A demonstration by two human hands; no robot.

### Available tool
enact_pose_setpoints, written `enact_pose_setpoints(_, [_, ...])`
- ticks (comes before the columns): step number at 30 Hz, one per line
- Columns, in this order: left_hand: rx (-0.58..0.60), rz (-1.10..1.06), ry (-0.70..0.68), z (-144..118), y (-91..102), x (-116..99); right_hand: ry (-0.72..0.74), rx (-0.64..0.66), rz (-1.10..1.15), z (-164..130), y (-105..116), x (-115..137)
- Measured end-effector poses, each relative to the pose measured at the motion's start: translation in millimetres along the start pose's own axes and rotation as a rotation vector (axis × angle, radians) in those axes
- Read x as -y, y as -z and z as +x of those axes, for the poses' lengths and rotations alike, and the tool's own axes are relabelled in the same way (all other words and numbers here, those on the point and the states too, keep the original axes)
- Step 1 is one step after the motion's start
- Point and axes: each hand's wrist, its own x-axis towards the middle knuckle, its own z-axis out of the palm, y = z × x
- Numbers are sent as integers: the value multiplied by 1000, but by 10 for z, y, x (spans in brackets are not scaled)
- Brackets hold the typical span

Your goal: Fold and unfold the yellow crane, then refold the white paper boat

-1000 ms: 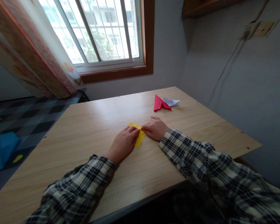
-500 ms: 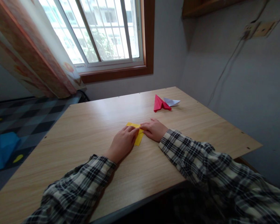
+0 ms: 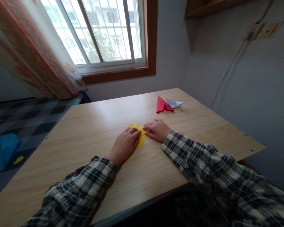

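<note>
Both hands lay flat, pressing the yellow paper (image 3: 139,135); the right hand (image 3: 157,130) had slid slightly leftward toward the left hand (image 3: 125,144), suggesting a crease being tightened.

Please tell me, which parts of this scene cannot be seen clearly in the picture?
- Yellow paper, head view: mostly covered by the left hand and right hand; its folds are hidden.
- White paper shape: partly behind the red paper shape, too small to identify.
- Wall socket: blurred.
</note>
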Motion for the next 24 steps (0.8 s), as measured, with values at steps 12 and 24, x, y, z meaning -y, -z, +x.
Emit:
enact_pose_setpoints(12, [-24, -11, 31, 11, 16, 5, 67, -59, -34, 2, -5, -13])
enact_pose_setpoints(24, [-66, -88, 35, -2, -18, 75, 52, -155, 28, 1, -9, 41])
